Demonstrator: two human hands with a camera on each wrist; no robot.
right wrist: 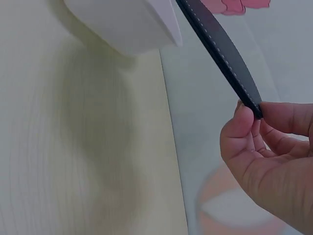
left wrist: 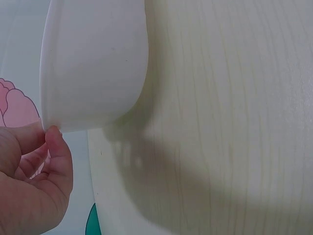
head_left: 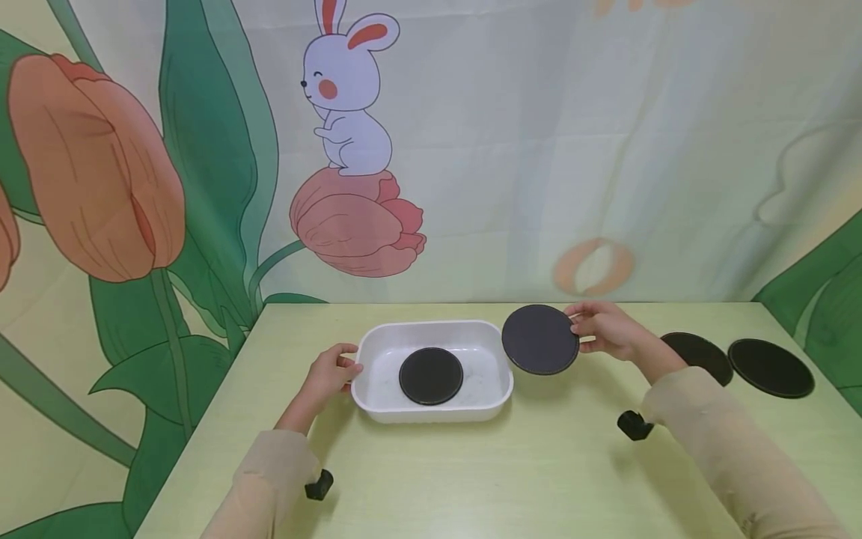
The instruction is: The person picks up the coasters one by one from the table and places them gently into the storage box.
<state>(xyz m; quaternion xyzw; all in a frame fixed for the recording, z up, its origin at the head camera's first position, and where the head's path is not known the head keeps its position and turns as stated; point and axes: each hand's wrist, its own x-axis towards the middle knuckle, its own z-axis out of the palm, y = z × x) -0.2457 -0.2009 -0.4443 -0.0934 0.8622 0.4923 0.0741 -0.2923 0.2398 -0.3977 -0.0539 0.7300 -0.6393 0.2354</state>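
Observation:
A white rectangular dish [head_left: 431,415] stands on the table, with one round black coaster [head_left: 431,376] lying inside it. My left hand [head_left: 328,376] pinches the dish's left rim between thumb and fingers, and the left wrist view shows the fingertips right at that rim. Above the table at the dish's right end, my right hand [head_left: 608,329] holds a second round black coaster [head_left: 539,340] by its right edge. That coaster is tilted, and in the right wrist view its stitched edge [right wrist: 222,58] shows between the thumb and fingers.
Two more black coasters, one partly behind my right sleeve [head_left: 697,355] and the other in full view [head_left: 771,368], lie at the table's right. A curtain [head_left: 485,150] printed with a rabbit and tulips hangs behind the pale wooden table [head_left: 471,479].

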